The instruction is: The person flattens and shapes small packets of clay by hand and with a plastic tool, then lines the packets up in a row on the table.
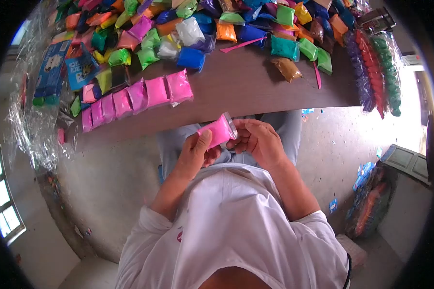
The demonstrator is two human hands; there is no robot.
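Left hand grips pink packet near view centre, hiding its 8 o'clock end. Right hand at packet's 3 o'clock, fingers curled; any pinch unclear. Packet pile, 12 o'clock, cut off above.

1. Left grip closed, thumb uppermost, pointing to 1 o'clock.
2. Right grip half-curled, fingers bent toward 9 o'clock.
3. Left forearm slants toward 1 o'clock, right forearm toward 11 o'clock.
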